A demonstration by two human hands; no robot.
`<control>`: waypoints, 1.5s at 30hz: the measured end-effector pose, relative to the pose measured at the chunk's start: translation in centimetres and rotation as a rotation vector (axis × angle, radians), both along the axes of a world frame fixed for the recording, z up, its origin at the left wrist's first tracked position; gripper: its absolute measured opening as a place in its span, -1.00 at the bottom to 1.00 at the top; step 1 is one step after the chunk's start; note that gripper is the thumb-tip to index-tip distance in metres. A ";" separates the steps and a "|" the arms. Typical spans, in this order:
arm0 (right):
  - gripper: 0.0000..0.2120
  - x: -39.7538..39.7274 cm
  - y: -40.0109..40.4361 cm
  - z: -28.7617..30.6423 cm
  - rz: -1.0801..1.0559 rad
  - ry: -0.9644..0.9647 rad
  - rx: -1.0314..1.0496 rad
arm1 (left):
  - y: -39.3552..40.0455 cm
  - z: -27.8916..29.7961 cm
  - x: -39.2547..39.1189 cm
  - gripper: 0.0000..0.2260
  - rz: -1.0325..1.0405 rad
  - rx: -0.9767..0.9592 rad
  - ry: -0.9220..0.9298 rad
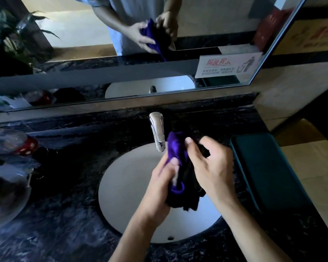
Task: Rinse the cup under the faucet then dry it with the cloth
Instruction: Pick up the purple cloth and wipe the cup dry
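Observation:
Over the white sink basin (125, 188), both hands hold a bunched cloth (175, 146), purple on one side and black on the other. My left hand (159, 188) grips its lower left part from below. My right hand (210, 167) pinches the upper right part, thumb on top. A small pale sliver (175, 179) shows between my left fingers; I cannot tell whether it is the cup, which is otherwise hidden in the cloth. The chrome faucet (157, 133) stands just left of the cloth, with no water visible.
The dark marble counter (64, 224) surrounds the basin. A teal tray (269, 167) lies at the right. A red-capped item (27, 146) and a glass dish (6, 203) sit at the left. The mirror (83, 72) behind carries a white sign (227, 66).

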State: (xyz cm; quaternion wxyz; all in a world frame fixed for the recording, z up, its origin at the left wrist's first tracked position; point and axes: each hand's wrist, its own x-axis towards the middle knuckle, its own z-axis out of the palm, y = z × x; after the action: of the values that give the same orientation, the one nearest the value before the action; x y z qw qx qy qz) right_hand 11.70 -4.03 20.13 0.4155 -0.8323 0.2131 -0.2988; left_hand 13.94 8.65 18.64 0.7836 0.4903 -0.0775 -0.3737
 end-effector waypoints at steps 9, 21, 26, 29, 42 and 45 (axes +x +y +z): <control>-0.52 0.7 0.8 -0.8 -0.149 -0.247 -0.243 | -1.6 0.0 -2.3 -0.56 0.250 -0.111 0.263; -0.51 0.5 0.9 -1.6 -0.132 -0.157 -0.346 | -1.1 -1.5 -1.5 -0.65 0.250 0.068 0.063; -0.56 0.2 1.1 -1.0 -0.035 0.042 -0.327 | -0.9 -2.5 -0.9 -0.55 0.247 0.347 -0.521; -0.50 0.2 1.0 -0.7 0.033 0.115 -0.023 | -0.1 -1.5 0.5 -0.48 0.047 0.238 -0.306; -0.42 1.3 0.6 -0.1 0.018 0.278 -0.242 | -0.1 -1.5 -0.8 -0.53 0.073 0.291 -0.467; -0.43 1.1 0.9 -0.4 0.109 0.209 -0.050 | 0.1 -2.1 -0.8 -0.51 0.103 0.232 -0.277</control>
State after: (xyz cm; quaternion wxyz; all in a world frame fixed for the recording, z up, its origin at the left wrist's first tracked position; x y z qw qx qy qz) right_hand 12.78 -3.10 19.73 0.3857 -0.8793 0.2024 -0.1927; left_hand 13.16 8.71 16.53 0.7217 0.6274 -0.1157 -0.2685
